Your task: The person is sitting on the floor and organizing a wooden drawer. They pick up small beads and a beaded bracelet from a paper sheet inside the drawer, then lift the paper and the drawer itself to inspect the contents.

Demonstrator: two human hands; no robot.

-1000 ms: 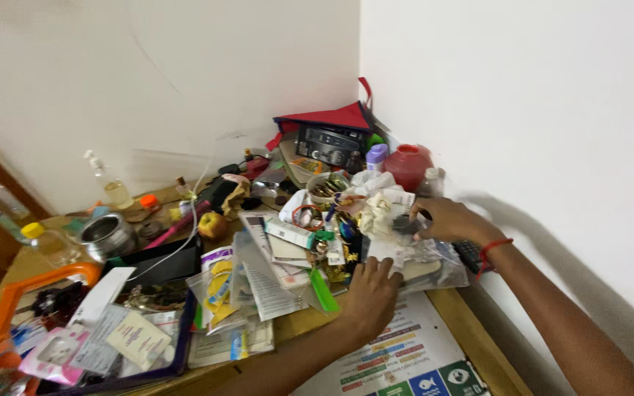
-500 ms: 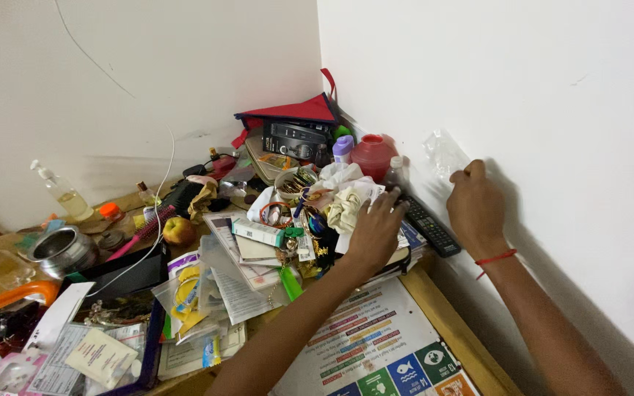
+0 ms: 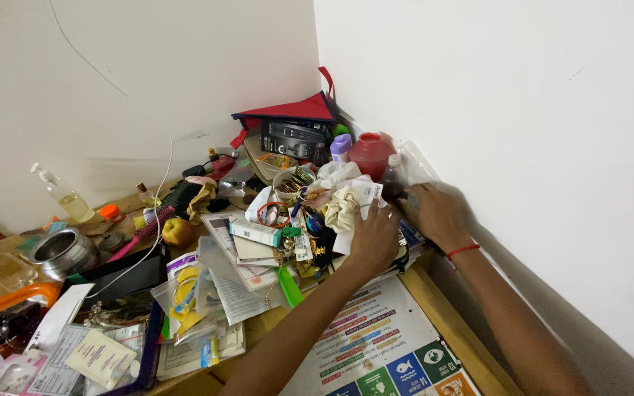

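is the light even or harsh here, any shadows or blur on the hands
Head view: soft, even indoor light, no glare. The right hand and its arm throw a faint grey shadow on the white wall. The left hand looks slightly soft, as do the clutter's small items. Frame edges bend slightly, as with a wide lens.

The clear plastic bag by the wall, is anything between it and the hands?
Nothing visible. The right hand is already at the clear plastic bag by the white wall; the left hand rests apart on the crumpled paper pile.
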